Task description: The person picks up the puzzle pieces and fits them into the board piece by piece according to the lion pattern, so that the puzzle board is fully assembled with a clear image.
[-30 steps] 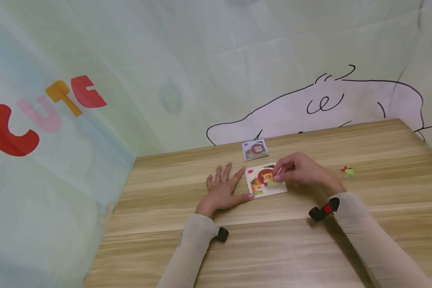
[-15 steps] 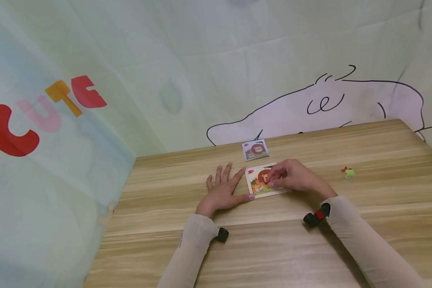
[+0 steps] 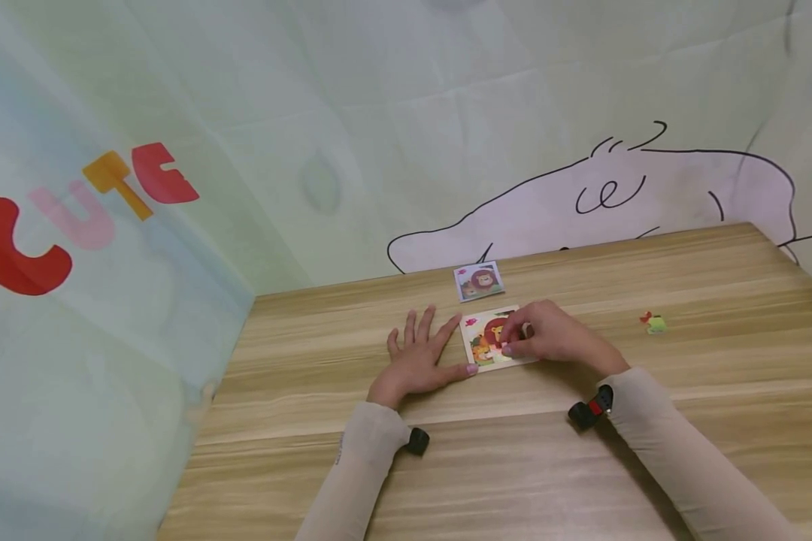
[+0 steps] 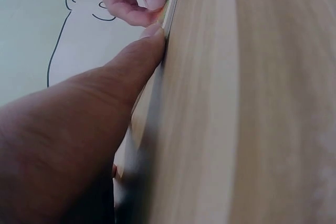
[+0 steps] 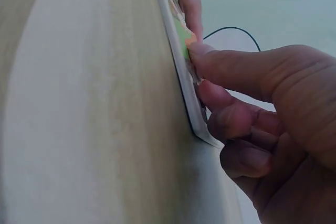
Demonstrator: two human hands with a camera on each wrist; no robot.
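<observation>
A square puzzle board (image 3: 471,342) with a lion picture lies on the table. My left hand (image 3: 416,368) rests flat with fingers spread, its thumb and index fingertip at the board's left edge. Over the board's right half, my right hand (image 3: 551,334) pinches a puzzle piece (image 5: 185,39) between thumb and fingers. In the right wrist view this piece shows green and orange, right at the board's surface. The right fingers hide part of the lion picture. Another puzzle piece (image 3: 656,323), green with some red, lies on the table to the right.
Behind the board lies a small picture card (image 3: 479,281) with the same lion design. The wooden table (image 3: 325,330) reaches back to a wall hanging (image 3: 352,150) with a line drawing. Coloured letters stand on the left side wall.
My right hand has moved a little left and down over the board, bringing the pinched puzzle piece with it. The left hand has stayed in place.
</observation>
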